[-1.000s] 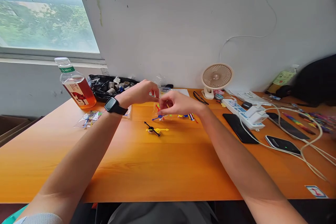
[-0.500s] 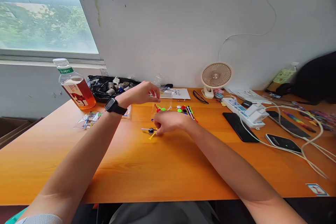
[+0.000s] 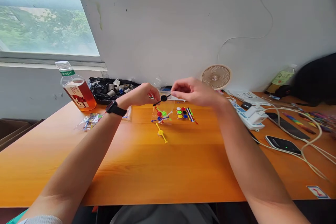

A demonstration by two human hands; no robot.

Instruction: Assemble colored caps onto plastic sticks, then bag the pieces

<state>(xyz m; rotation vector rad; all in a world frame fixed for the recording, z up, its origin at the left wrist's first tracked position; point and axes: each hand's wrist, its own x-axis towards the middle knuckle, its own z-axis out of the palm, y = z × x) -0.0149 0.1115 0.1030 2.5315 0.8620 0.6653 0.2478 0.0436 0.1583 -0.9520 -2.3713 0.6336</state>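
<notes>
My left hand (image 3: pixel 143 94), with a black watch on its wrist, pinches the top of a small clear plastic bag (image 3: pixel 162 116). The bag hangs down to the orange table (image 3: pixel 162 168) and holds coloured sticks and discs. Just right of it, my right hand (image 3: pixel 193 92) is raised and pinches a black stick with a black disc (image 3: pixel 163 98), whose tip points toward my left fingers. A yellow stick with a disc (image 3: pixel 161 133) lies on the table below the bag. Several loose coloured discs and sticks (image 3: pixel 185 113) lie to the right of the bag.
A tea bottle (image 3: pixel 76 89), a black bag of small parts (image 3: pixel 110 86) and a small packet (image 3: pixel 89 119) sit at the back left. At the right are a small fan (image 3: pixel 216 76), a power strip (image 3: pixel 250 113), a phone (image 3: pixel 282 144) and cables (image 3: pixel 309 147).
My right hand went down to the table, took the black stick with its disc and lifted it up beside my left hand. The yellow piece stayed on the table, turned.
</notes>
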